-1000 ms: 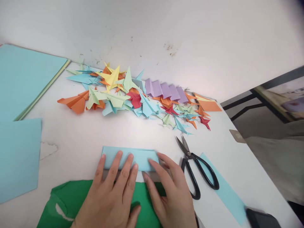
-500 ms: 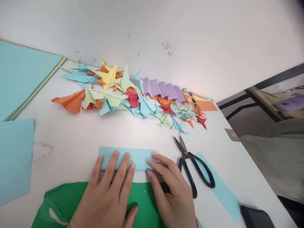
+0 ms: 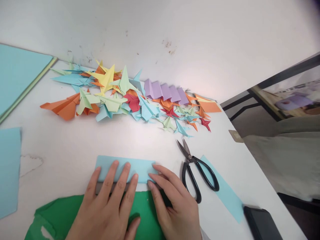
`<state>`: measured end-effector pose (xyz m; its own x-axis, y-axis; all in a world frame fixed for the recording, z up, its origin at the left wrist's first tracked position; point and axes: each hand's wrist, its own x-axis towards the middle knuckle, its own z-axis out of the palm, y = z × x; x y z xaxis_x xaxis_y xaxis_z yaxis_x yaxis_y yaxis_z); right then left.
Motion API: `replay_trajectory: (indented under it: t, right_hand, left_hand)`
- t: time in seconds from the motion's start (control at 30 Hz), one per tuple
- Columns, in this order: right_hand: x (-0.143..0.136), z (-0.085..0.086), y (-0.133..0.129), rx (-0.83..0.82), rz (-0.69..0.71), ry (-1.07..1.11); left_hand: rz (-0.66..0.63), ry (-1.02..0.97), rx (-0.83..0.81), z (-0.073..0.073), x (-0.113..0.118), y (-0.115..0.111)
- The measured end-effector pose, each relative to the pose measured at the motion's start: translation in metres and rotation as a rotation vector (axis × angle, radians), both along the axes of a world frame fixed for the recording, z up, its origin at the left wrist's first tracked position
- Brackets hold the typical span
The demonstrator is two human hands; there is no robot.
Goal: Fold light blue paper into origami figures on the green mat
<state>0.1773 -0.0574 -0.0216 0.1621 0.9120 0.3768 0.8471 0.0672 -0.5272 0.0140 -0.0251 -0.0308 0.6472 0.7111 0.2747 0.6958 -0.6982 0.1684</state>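
Observation:
A light-blue paper strip [image 3: 142,168], folded lengthwise as far as I can see, lies on the table near the front. My left hand [image 3: 107,203] rests on it, fingers spread flat across its left and middle parts. At the strip's right end, my right hand [image 3: 172,196] holds the edge between thumb and fingertips. Under both hands is a green sheet [image 3: 62,210] with a torn left edge. Black-handled scissors [image 3: 190,158] lie with blades parted to the right of my right hand, partly over another light-blue strip [image 3: 227,196].
Folded paper planes and stars [image 3: 110,103] in several colours are heaped along the wall. A purple pleated paper [image 3: 166,91] lies among them. Blue sheets [image 3: 22,73] are stacked at the left, with another blue sheet [image 3: 8,173] nearer. A black phone-like object [image 3: 262,221] sits near the right edge.
The camera view has shifted slightly, so the table's things appear farther left. Both hands keep nearly the same place on the blue strip.

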Motion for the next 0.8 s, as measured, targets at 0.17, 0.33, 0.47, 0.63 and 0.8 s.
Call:
replay_trajectory:
  t: [0.17,0.33,0.47,0.63,0.8]
  right_hand:
    - [-0.0006,0.0036,-0.0002,0.009,-0.012,0.004]
    - [-0.0017,0.006,0.0018,0.017,-0.026,0.001]
    - [-0.0023,0.0063,0.0024,0.012,-0.028,-0.003]
    - [-0.003,0.0042,0.0021,0.025,-0.028,-0.004]
    - [-0.0012,0.0005,-0.0007,0.021,-0.005,-0.014]
  left_hand:
    - [0.003,0.0,-0.008,0.0005,0.0,-0.0004]
    - [0.005,-0.006,-0.005,0.0012,0.001,0.0003]
    - [0.003,-0.013,0.0,0.0008,0.0015,0.0008]
    - [0.002,-0.012,-0.005,0.0006,0.0013,0.0005]
    - [-0.002,-0.002,0.017,-0.0005,0.0011,0.0013]
